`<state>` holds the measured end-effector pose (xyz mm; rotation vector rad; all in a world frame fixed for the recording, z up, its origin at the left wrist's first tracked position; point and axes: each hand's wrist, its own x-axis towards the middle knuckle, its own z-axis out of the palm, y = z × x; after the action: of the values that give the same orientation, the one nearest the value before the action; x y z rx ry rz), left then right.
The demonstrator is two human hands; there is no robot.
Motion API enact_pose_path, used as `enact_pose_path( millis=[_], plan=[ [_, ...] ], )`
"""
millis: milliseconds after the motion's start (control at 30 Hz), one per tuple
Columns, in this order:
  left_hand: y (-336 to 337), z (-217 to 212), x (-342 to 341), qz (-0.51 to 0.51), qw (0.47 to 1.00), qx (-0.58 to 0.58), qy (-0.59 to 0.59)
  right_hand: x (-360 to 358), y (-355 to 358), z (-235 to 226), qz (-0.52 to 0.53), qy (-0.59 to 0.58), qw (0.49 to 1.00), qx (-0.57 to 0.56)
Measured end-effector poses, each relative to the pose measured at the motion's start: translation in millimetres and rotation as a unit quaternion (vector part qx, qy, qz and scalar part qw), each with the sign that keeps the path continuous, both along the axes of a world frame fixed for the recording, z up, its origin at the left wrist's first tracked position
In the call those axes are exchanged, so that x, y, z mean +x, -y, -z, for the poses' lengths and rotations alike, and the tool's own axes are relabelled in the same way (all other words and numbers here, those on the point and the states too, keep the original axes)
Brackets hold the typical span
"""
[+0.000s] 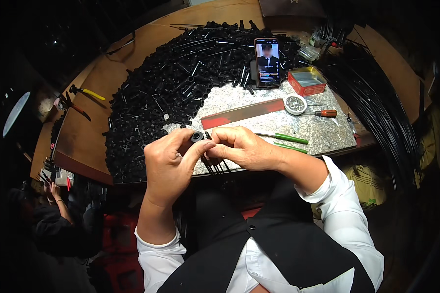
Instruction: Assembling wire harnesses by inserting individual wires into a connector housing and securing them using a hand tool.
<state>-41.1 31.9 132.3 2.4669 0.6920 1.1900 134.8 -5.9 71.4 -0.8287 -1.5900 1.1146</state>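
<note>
My left hand [170, 158] pinches a small black round plastic fitting [197, 136] between thumb and fingers, over the near edge of a grey stone slab [249, 95]. My right hand [239, 146] meets it from the right, fingertips closed on thin black rods [215, 166] whose ends reach the fitting and hang down below the hands. Both hands touch each other at the fitting. A large heap of black plastic tubes and fittings [181, 78] curves around the slab just beyond and to the left of my hands.
A phone [267, 62] stands propped behind the slab. On the slab lie a red-ended flat bar [242, 113], a round dish of small metal parts [295, 104], a screwdriver [322, 113], green rods [286, 139] and a red tin [306, 80]. Long black rods [376, 107] arc at right. Another person [54, 210] sits lower left.
</note>
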Motion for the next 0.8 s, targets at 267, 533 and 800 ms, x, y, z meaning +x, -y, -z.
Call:
enact_pose_path(
  millis=[267, 533, 800],
  plan=[
    [0, 0, -1, 0.02, 1.0, -0.017, 0.008, -10, -4, 9, 0.053, 0.001, 0.998, 0.025],
    [-7, 6, -7, 0.044, 0.998, -0.048, -0.006, -8, -4, 8, 0.037, 0.032, 0.999, -0.004],
    [-4, 10, -6, 0.031, 0.997, -0.064, -0.004, -11, -7, 8, 0.054, 0.064, 0.996, 0.009]
  ],
)
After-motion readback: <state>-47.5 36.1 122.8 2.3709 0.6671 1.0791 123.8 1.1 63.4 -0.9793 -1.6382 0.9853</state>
